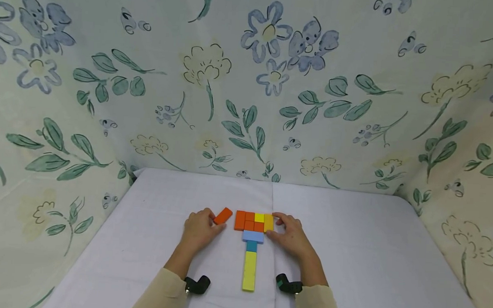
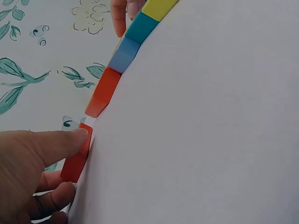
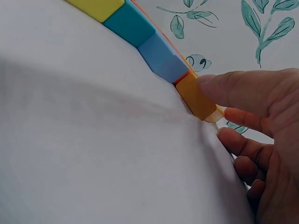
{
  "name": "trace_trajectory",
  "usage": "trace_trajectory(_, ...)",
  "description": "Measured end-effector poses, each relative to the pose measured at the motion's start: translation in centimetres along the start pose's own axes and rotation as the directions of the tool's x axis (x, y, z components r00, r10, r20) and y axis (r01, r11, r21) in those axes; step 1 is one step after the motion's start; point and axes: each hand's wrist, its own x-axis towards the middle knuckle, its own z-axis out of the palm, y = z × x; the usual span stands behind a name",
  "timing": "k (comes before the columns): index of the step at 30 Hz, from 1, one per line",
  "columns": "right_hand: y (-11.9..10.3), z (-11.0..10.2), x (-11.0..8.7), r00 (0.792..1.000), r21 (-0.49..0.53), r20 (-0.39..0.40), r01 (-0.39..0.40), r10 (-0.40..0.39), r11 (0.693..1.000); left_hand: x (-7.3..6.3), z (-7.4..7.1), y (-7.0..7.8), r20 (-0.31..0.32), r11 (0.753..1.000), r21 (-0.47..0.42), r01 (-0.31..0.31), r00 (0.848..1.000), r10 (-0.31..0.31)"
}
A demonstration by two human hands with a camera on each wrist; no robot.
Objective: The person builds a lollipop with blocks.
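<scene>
My left hand point(image 1: 197, 230) pinches a loose orange-red block point(image 1: 223, 215) between thumb and fingers; it lies tilted, just left of a flat block arrangement. Several orange-red blocks point(image 1: 240, 221) sit together at the far end of that arrangement, with a small yellow block point(image 1: 259, 217) among them. My right hand point(image 1: 291, 236) grips the amber-yellow block point(image 1: 269, 223) at their right end, thumb at its near end and index finger at its far end. Below them a light blue block point(image 1: 253, 236) lies crosswise, then a teal block point(image 1: 251, 246) and a long yellow block point(image 1: 249, 271) in line towards me.
A white cloth point(image 1: 341, 248) covers the table, with a crease running beside the blocks. Floral fabric point(image 1: 248, 104) hangs behind the table and at both sides. Each wrist wears a black camera, such as the left wrist camera point(image 1: 198, 285).
</scene>
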Motion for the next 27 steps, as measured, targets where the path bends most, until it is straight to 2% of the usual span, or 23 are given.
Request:
trace_trajectory(8, -0.1, -0.1, -0.1, 1.0, -0.006, -0.006, 0.008, -0.008, 1.0, 0.0, -0.7, -0.5, -0.024, 0.994, -0.102, -0.038, 0.999, 0.036)
trace_trajectory(11, 0.0, -0.1, -0.1, 1.0, -0.012, -0.006, 0.015, -0.015, 1.0, 0.1, -0.8, -0.7, -0.03, 0.991, -0.117, -0.058, 0.998, 0.055)
trace_trajectory(14, 0.0, -0.1, -0.1, 1.0, -0.016, -0.003, 0.021, -0.021, 1.0, 0.3, -0.8, -0.6, -0.014, 0.991, -0.122, -0.051, 0.999, 0.05)
trace_trajectory(21, -0.1, -0.1, -0.2, 1.0, -0.008, 0.003, 0.015, -0.015, 1.0, 1.3, -0.6, 0.7, -0.006, 0.991, -0.109, -0.079, 0.997, 0.079)
trace_trajectory(27, -0.1, -0.1, -0.1, 1.0, -0.002, 0.003, 0.002, -0.002, 1.0, 2.3, 0.0, 2.6, 0.033, 0.989, -0.084, -0.121, 0.992, 0.124)
